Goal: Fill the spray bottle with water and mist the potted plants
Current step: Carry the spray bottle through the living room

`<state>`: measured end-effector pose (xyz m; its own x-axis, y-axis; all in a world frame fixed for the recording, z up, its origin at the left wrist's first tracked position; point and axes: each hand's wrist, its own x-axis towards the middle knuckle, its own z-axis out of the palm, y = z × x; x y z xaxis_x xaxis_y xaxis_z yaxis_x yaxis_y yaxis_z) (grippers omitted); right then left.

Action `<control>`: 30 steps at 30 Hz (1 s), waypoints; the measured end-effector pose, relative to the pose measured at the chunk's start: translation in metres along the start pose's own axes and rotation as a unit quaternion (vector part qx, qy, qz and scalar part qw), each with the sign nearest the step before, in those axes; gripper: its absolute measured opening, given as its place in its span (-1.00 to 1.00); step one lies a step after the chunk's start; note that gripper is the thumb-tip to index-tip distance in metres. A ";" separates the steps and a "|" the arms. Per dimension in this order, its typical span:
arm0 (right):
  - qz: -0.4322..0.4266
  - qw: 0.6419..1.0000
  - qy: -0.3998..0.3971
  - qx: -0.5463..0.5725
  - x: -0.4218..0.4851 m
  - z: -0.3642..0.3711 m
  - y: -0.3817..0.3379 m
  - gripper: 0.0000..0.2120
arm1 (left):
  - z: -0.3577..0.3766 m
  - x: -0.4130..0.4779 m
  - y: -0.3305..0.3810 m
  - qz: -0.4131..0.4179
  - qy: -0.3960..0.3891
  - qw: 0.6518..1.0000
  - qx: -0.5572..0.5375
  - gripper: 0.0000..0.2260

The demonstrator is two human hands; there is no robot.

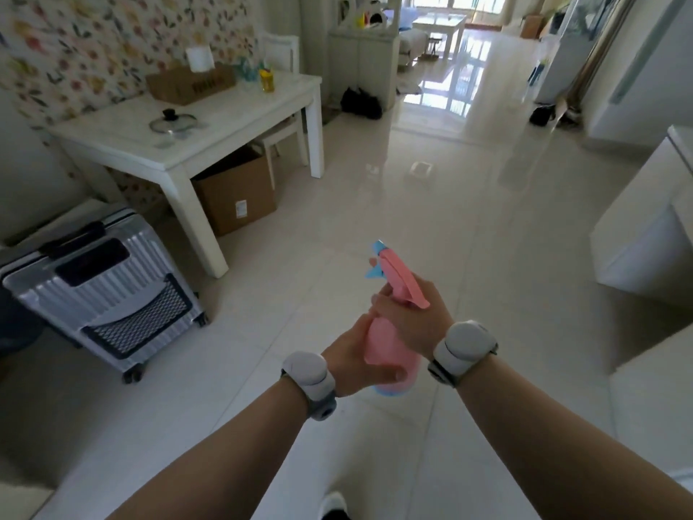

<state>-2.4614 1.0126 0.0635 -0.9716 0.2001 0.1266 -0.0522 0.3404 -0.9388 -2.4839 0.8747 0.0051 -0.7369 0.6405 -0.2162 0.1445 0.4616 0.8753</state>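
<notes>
I hold a pink spray bottle [382, 343] with a pink spray head and a blue nozzle in front of me, above the tiled floor. My left hand [356, 360] wraps around the bottle's lower body, thumb across its front. My right hand [407, 313] grips the neck just under the spray head, one fingertip showing near the trigger. The nozzle points away from me and slightly left. Both wrists wear white bands. I cannot tell how much water is inside. No potted plant is clearly in view.
A white table [232, 118] stands at the left with a glass lid [172, 122] and a cardboard box [189, 84] on top, another box [234, 189] beneath. A silver suitcase [101, 290] sits at lower left. White cabinets [645, 234] line the right. Glossy floor runs toward a bright room.
</notes>
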 end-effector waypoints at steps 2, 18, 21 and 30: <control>0.015 1.000 0.015 0.017 0.048 -0.013 0.016 -0.56 | -0.031 0.057 0.002 0.009 -0.054 0.998 0.011 -0.26; 0.093 0.995 0.029 -0.006 0.389 -0.171 0.153 -0.62 | -0.127 0.464 0.056 -0.038 0.224 0.973 -0.039 -0.70; 0.077 0.996 0.029 -0.020 0.467 -0.206 0.165 -0.64 | -0.137 0.532 0.074 -0.043 0.228 0.972 -0.032 -0.70; 0.094 0.994 0.049 -0.015 0.696 -0.255 0.227 -0.68 | -0.215 0.738 0.078 -0.060 0.252 0.966 -0.014 -0.72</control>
<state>-3.0902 1.4630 0.0204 -0.9365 0.3502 -0.0188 0.1368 0.3153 -0.9391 -3.1590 1.2513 0.0066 -0.9760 0.2004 -0.0852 0.0254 0.4933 0.8695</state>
